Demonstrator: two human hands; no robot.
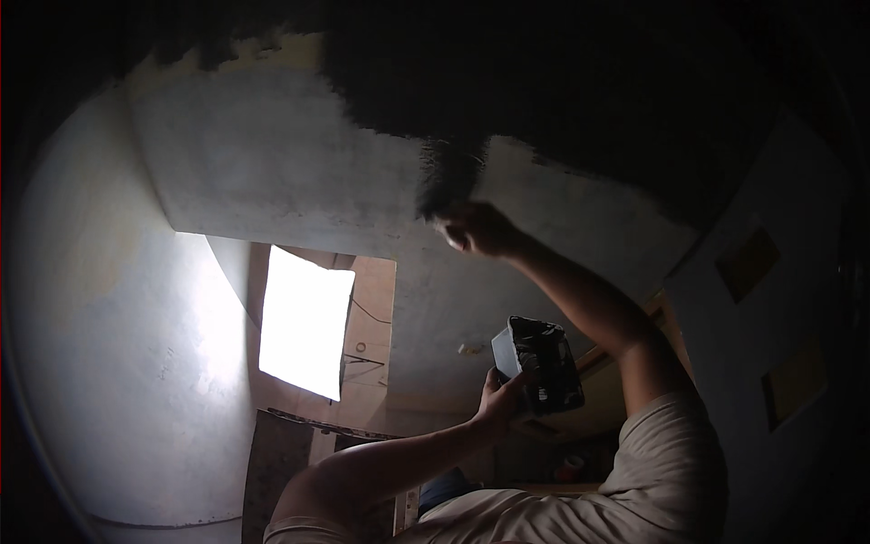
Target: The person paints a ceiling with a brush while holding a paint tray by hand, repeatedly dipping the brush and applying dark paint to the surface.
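My right hand (480, 228) is raised against a pale grey surface (272, 154), its fingers closed round what looks like a paintbrush, mostly hidden and blurred. Wet, dark streaks lead down to the brush from a large area of black paint (562, 82) above. Lower down, my left hand (500, 396) grips a rectangular paint container (505, 354) from the side and below. The container is tilted, with black paint coating its inside and rim. The two hands are apart.
A very bright opening (306, 322) glares at lower left, beside a curved pale wall (136, 317). Two square recesses (750, 265) mark the dim wall at right. A dark, rough-edged board (276, 453) stands below the opening.
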